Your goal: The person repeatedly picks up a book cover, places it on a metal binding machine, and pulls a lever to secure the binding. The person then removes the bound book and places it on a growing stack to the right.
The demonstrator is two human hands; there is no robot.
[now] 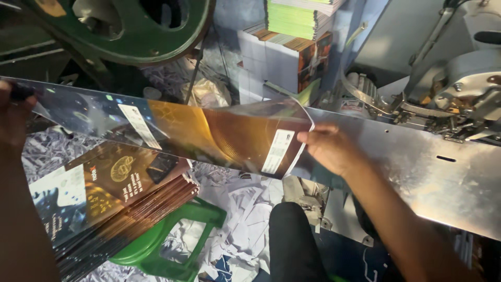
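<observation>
Setting: cramped print-finishing corner, with paper trimmings (237, 201) littering the floor, a big green flywheel (130, 26) at the far left and stacks of printed booklets (292, 47) at the far middle.
Surface: sloped, shiny metal plate (433, 172) of a stitching machine on the right, its steel head (459, 99) at the far right.
Sheet in hand: one long glossy printed cover sheet (172, 128), dark blue at the left and amber in the middle, is stretched across the scene from left to right above the floor; its right end curls over the near left edge of the plate.
Left hand: left hand (13, 112) sits at the far left edge of the view with its fingers clenched on the sheet's left end; most of it is cut off by the frame.
Right hand: right hand (329, 149) pinches the sheet's right end, thumb on top beside a white label patch, fingers wrapped under.
Below: a stack of matching covers (104, 203) rests on a green plastic stool (172, 240) at the near left; a dark-clad knee (292, 235) shows at the near middle.
Doing it well, as I judge it: keep even tension between both hands so the gloss does not crease, hold by the margins only, and square the fold line with the plate's edge before lowering.
Risk: the curled right end could buckle if pushed against the plate.
</observation>
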